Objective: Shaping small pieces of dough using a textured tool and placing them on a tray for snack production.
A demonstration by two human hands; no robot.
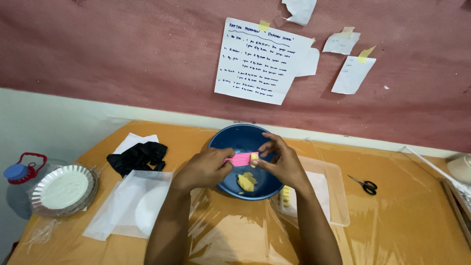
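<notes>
My left hand (pixel 203 168) grips one end of a small pink ribbed tool (pixel 240 159) over a blue bowl (pixel 230 138). A small piece of yellow dough (pixel 254 157) sits on the tool's other end, pressed there by the fingertips of my right hand (pixel 279 162). A bigger lump of yellow dough (pixel 247 181) lies in the bottom of the bowl, under my hands.
A clear plastic tray (pixel 338 196) at the right holds a few shaped yellow pieces (pixel 286 195). Scissors (pixel 364 184) lie further right. At the left are a stack of foil pans (pixel 64 189), black gloves (pixel 138 156), a plastic-wrapped white disc (pixel 147 208) and a water jug (pixel 22 172).
</notes>
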